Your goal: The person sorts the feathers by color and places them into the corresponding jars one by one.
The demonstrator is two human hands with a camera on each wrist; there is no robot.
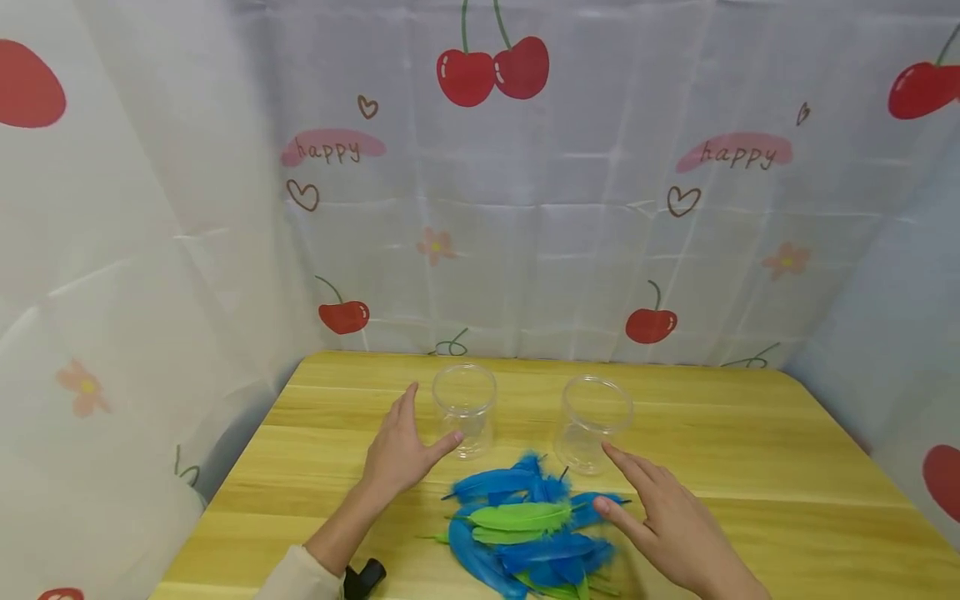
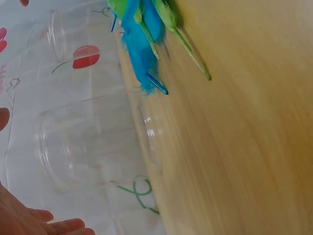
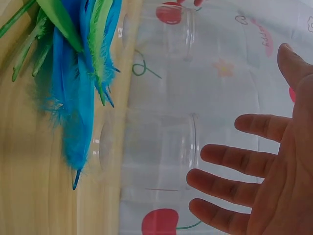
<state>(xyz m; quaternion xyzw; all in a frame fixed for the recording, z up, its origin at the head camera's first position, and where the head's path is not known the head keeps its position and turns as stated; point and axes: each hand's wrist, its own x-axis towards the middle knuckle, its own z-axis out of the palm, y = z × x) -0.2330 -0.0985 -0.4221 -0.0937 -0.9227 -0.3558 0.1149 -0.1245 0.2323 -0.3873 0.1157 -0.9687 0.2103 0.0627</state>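
Note:
Blue feathers (image 1: 551, 547) and green feathers (image 1: 521, 517) lie in a loose pile at the front middle of the table. Behind the pile stand two clear, round plastic containers, a left container (image 1: 465, 412) and a right container (image 1: 594, 423), both upright with see-through walls. My left hand (image 1: 401, 450) is held beside the left container, fingers straight and thumb spread toward it, holding nothing. To the right of the pile is my right hand (image 1: 667, 521), its fingers extended toward the right container and nothing in its grasp. The right wrist view shows those fingers (image 3: 230, 188) spread.
The wooden table (image 1: 337, 417) has rounded back corners. A white curtain (image 1: 525, 250) printed with cherries, hearts and "happy" hangs behind it and along both sides. A black object (image 1: 366, 577) shows by the left sleeve (image 1: 300, 575) at the front.

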